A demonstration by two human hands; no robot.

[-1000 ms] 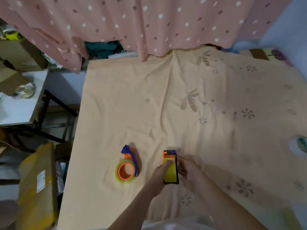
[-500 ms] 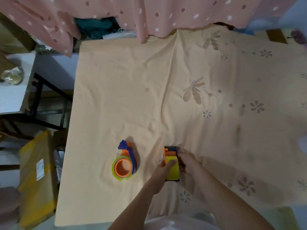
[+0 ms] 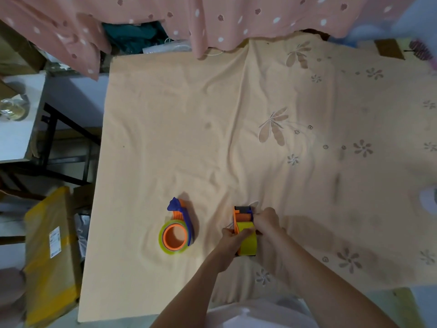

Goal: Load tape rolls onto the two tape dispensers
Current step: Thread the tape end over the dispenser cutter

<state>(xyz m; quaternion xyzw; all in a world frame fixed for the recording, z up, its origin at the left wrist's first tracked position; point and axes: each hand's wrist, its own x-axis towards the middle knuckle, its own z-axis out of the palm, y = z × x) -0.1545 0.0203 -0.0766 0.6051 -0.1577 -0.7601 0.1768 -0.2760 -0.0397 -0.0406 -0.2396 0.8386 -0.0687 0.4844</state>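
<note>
An orange and blue tape dispenser (image 3: 243,215) stands on edge near the front of the cloth-covered table (image 3: 189,129), with a yellow tape roll (image 3: 248,242) seated in it. My left hand (image 3: 233,240) grips the roll and dispenser from the left. My right hand (image 3: 266,220) pinches the dispenser's right side near the roller. To the left lies a second orange and blue dispenser (image 3: 181,215) flat on the cloth, carrying a yellowish-clear tape roll (image 3: 173,237) around its orange hub.
A pink dotted curtain (image 3: 212,17) hangs over the table's far edge. Left of the table stand a yellow-taped cardboard parcel (image 3: 50,252) on the floor and a white side table (image 3: 16,121) with a glass jar. A white object (image 3: 429,201) sits at the right edge.
The camera tilted down slightly, shifting the scene. My right hand has slid up along the dispenser's right side; my left hand keeps its grip on the yellow roll.
</note>
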